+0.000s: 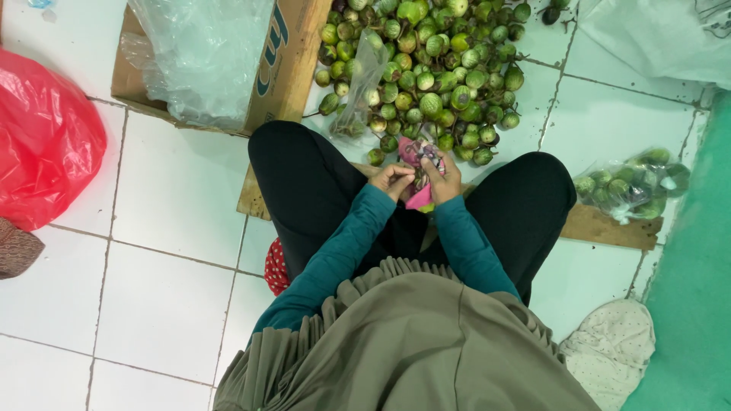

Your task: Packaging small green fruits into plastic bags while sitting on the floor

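Observation:
My left hand [391, 180] and my right hand [444, 178] meet between my knees, both gripping a small pink patterned bag [417, 156] bunched between the fingers. Part of the bag hangs pink below my hands. Just beyond the hands lies a heap of small round green eggplants [432, 68] on the white tiled floor. I sit with black trousers and teal sleeves, a grey-green cloth draped over my front.
A cardboard box [283, 68] with clear plastic [199, 53] lies at upper left. A red plastic bag [42, 137] is at far left. A clear bag of eggplants [632, 184] rests on a wooden board [605, 227] at right. A green mat [697, 289] borders the right.

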